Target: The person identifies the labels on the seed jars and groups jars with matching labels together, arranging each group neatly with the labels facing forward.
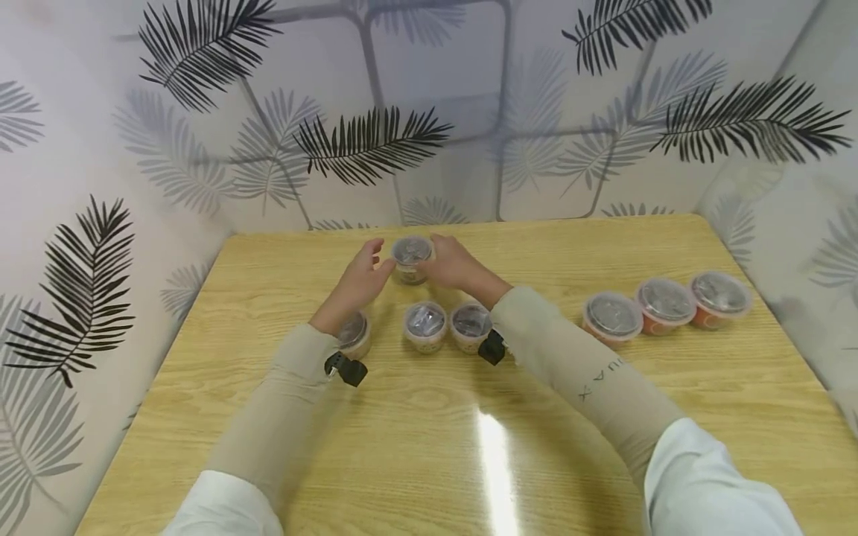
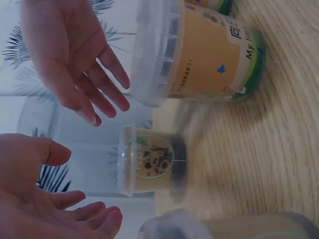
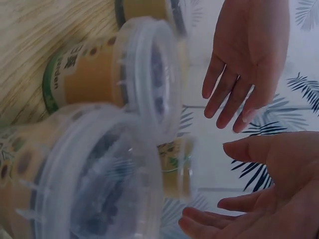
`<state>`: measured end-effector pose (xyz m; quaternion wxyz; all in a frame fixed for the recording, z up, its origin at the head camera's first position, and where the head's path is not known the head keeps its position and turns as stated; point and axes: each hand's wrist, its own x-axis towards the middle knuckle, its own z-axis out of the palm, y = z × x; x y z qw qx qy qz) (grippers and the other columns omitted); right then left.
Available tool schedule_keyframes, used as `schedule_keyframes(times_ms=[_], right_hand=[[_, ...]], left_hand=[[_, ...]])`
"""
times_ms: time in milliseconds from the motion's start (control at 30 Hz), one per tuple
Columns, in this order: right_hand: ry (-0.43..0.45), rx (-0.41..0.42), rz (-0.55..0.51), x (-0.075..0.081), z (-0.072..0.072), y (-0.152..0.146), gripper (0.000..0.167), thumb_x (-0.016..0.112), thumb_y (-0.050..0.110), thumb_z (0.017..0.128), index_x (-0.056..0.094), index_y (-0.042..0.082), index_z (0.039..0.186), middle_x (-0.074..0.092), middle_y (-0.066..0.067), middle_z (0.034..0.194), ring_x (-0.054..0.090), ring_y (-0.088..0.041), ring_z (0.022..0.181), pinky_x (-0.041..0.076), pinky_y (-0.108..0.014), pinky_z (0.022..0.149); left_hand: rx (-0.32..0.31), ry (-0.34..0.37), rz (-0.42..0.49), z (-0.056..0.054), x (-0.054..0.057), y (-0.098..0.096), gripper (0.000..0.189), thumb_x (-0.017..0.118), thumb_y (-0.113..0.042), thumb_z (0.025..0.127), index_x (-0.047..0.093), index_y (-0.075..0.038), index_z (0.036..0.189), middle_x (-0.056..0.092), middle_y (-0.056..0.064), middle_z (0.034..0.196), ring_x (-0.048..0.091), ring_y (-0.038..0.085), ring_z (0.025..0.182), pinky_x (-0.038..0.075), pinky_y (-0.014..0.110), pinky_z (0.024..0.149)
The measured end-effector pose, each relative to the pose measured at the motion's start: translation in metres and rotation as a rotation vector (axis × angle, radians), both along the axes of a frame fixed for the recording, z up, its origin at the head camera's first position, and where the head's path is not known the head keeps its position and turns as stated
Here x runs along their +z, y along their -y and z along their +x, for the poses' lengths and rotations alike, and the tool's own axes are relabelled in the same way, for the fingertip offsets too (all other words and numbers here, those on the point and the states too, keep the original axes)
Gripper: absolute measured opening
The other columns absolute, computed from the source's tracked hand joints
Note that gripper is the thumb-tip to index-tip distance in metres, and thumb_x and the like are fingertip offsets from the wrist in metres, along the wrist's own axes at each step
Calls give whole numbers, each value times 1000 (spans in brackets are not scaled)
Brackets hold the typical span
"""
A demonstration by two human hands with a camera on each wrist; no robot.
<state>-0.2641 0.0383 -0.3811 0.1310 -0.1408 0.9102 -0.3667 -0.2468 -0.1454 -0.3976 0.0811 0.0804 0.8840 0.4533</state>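
Observation:
At the back of the table stands a small round paper tub (image 1: 409, 275) with a clear plastic lid. My left hand (image 1: 362, 278) is on its left and my right hand (image 1: 454, 262) on its right, its thumb overlapping the lid's edge in the head view. Both wrist views show the fingers extended and spread, gripping nothing. A sunflower print shows on that tub (image 2: 158, 162). Nearer stand three similar lidded tubs: a left tub (image 1: 355, 344) partly behind my left wrist, a middle tub (image 1: 425, 327), and a right tub (image 1: 468, 327) beside my right sleeve.
Three tubs with reddish-orange sides stand side by side at the right: one near my forearm (image 1: 612, 316), a middle one (image 1: 665, 304) and an outer one (image 1: 719, 296). A leaf-patterned wall (image 1: 442, 179) rises behind the wooden table (image 1: 402, 439).

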Motion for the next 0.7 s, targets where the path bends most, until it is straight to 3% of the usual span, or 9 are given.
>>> schedule_keyframes(times_ms=[100,200,367,467,567,700], right_hand=[[15,10,-26,-7,-7,1,55,57,18,90,37,-6,136,47,-22,132,47,-32,116,39,-41,97],[20,29,-71,-16,-13,3,47,59,12,87,46,-3,130,55,-19,122,53,-29,102,43,-39,89],[58,44,-154,-28,-20,6,56,60,7,86,38,-2,137,48,-18,132,47,-29,118,39,-40,98],[76,45,-179,-31,-20,8,61,59,7,87,32,-1,141,44,-18,136,42,-31,123,37,-41,99],[69,34,-189,-31,-20,8,62,60,5,86,32,-1,141,44,-18,136,44,-31,121,39,-41,97],[30,7,-163,-26,-17,8,61,61,3,84,35,-2,139,48,-18,132,48,-30,115,43,-40,93]], left_hand=[[3,34,-22,-9,-5,-7,60,41,-29,99,15,-2,147,21,20,149,23,35,135,29,46,105],[24,69,-25,-16,-11,-12,62,40,-31,100,12,-2,147,20,21,149,22,34,135,26,46,107],[54,94,-20,-25,-22,-17,60,40,-29,98,17,-1,145,30,19,146,31,31,131,29,43,105],[56,72,-17,-29,-27,-19,53,40,-25,98,25,1,142,43,18,133,46,29,114,40,40,93],[66,51,-18,-30,-30,-20,51,39,-24,98,27,0,141,48,17,121,49,26,96,43,37,78],[87,32,-20,-29,-26,-21,56,38,-25,99,20,0,146,44,19,132,50,26,106,45,33,80]])
